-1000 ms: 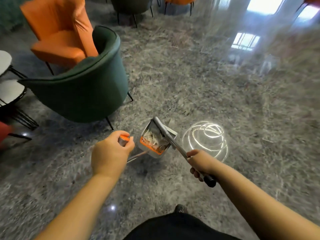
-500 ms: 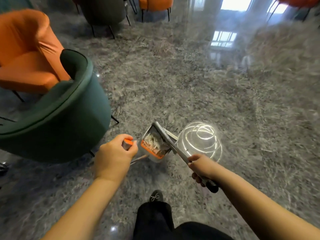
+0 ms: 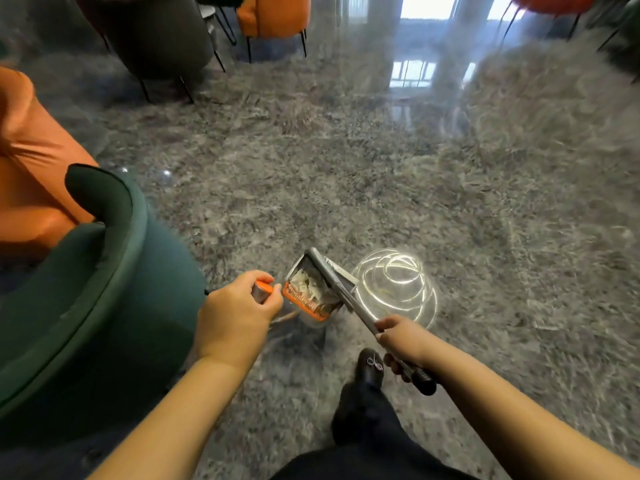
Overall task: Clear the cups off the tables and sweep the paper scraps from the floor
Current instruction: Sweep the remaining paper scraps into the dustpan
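A grey dustpan (image 3: 313, 292) with an orange comb edge hangs above the floor, and white paper scraps (image 3: 308, 284) lie inside it. My right hand (image 3: 401, 341) grips the dustpan's long metal handle (image 3: 349, 299) above its black end. My left hand (image 3: 239, 315) grips the orange-tipped top of a broom handle (image 3: 262, 291); the thin pole runs down under the dustpan and the broom head is hidden. No cups are in sight.
A green armchair (image 3: 86, 306) stands close on my left, with an orange chair (image 3: 31, 168) behind it. More chairs (image 3: 156, 36) stand at the back. The glossy grey marble floor (image 3: 381, 185) stretches ahead, with a bright lamp reflection (image 3: 394, 285) beside the dustpan. My black shoe (image 3: 370, 367) steps forward.
I have walked forward; the green and orange chairs slid to the left and nearer. Both hands keep the same grip on broom and dustpan. My foot has come into view.
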`<action>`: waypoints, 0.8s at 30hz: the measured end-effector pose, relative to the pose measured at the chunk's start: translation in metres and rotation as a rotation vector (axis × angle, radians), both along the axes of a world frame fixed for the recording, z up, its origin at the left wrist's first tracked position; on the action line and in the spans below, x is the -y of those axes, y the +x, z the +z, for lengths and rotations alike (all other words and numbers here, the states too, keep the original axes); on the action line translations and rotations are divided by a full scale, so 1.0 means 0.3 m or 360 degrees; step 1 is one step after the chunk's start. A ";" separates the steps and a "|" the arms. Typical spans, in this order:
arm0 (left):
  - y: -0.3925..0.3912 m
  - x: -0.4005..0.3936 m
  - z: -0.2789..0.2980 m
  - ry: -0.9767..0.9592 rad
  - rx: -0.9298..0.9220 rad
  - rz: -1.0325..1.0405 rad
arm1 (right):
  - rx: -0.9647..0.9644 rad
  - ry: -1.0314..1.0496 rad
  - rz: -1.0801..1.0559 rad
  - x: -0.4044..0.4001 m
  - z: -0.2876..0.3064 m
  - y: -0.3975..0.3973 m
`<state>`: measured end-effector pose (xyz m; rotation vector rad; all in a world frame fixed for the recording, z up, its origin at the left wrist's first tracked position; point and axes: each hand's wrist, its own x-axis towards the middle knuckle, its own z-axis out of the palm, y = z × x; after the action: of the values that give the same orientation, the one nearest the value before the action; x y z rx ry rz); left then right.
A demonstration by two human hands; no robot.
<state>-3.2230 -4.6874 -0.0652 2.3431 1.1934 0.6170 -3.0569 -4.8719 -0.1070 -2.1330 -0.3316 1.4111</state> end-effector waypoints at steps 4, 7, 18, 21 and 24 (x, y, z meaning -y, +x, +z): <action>0.225 -0.165 -0.005 0.0048 -0.0005 -0.0024 | 0.0012 0.0042 -0.0036 -0.172 -0.007 0.211; 0.410 -0.272 -0.010 0.0037 -0.0017 -0.0028 | -0.0060 0.0056 -0.0067 -0.297 -0.001 0.390; 0.911 -0.744 0.002 0.0024 0.0085 0.0119 | 0.0011 0.0014 0.0017 -0.786 0.031 0.967; 1.035 -0.913 -0.007 0.0038 0.0077 0.0128 | 0.0004 0.0018 0.0000 -0.949 0.017 1.084; 1.160 -1.108 -0.016 0.0044 0.0066 0.0051 | -0.0003 0.0042 -0.0074 -1.125 -0.007 1.192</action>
<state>-2.8751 -4.3551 -0.0699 2.3267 1.2130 0.6940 -2.6993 -4.5345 -0.1091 -2.1049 -0.2964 1.3749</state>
